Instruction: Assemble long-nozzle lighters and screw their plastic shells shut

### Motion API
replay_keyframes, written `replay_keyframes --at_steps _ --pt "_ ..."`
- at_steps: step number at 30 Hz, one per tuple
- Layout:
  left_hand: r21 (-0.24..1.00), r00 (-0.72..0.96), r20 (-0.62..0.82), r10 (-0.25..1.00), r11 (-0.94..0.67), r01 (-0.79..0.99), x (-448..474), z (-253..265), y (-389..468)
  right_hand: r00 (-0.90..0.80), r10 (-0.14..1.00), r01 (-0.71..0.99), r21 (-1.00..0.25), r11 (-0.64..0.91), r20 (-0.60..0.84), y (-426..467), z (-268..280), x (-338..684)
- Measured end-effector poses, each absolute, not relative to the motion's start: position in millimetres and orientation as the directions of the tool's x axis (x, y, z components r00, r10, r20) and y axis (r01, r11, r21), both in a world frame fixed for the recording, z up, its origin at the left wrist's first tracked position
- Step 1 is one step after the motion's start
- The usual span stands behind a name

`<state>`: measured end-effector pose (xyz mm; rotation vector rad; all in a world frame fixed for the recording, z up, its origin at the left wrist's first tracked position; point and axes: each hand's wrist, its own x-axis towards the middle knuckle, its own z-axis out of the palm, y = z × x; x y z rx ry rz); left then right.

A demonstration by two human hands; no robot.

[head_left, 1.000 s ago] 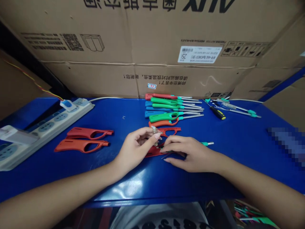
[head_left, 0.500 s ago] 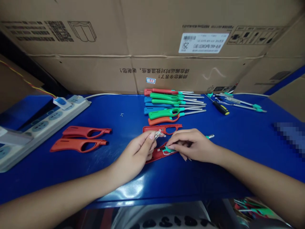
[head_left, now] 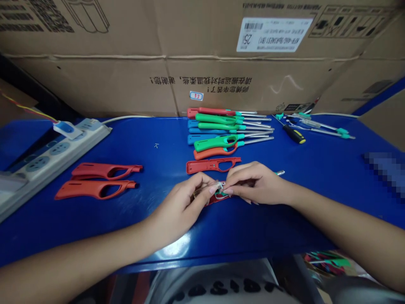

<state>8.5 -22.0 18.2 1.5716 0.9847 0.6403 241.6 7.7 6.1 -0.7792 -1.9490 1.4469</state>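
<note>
My left hand (head_left: 186, 202) pinches a small clear part (head_left: 219, 185) between thumb and fingertips, right over a red lighter shell half (head_left: 217, 198) lying on the blue table (head_left: 158, 219). My right hand (head_left: 253, 182) presses on the same shell from the right, fingertips meeting the left hand's. A metal nozzle tip (head_left: 280, 172) sticks out to the right of my right hand. Just behind the hands lies another empty red shell half (head_left: 211, 165).
Behind it is a row of assembled stick lighters (head_left: 228, 131) in red, green, blue and orange. Two red shell halves (head_left: 98, 179) lie at left, beside a power strip (head_left: 53, 152). A black-yellow screwdriver (head_left: 294, 134) and metal tubes (head_left: 322, 128) lie at the back right. Cardboard boxes (head_left: 202, 55) wall the back.
My left hand has brought the small clear part down from above the table onto the red shell. My right hand shifted up so its fingertips meet the left hand's. The view tilted down.
</note>
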Motion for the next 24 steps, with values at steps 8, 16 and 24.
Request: replay_keyframes --at_steps 8,16,24 --pt "0.945 0.513 -0.074 0.855 -0.105 0.31 8.0 18.3 -19.1 -0.605 0.793 0.144 -0.968 0.204 0.077 6.6 7.5 237.3" --pt "0.924 0.523 -0.068 0.85 -0.144 0.355 7.7 18.6 -17.8 -0.61 0.792 0.131 -0.982 0.135 0.027 7.0 9.3 236.1" --pt "0.939 0.511 -0.074 0.857 -0.113 0.326 7.1 17.3 -17.5 -0.566 0.821 0.092 -0.996 -0.019 -0.068 7.0 9.9 237.2"
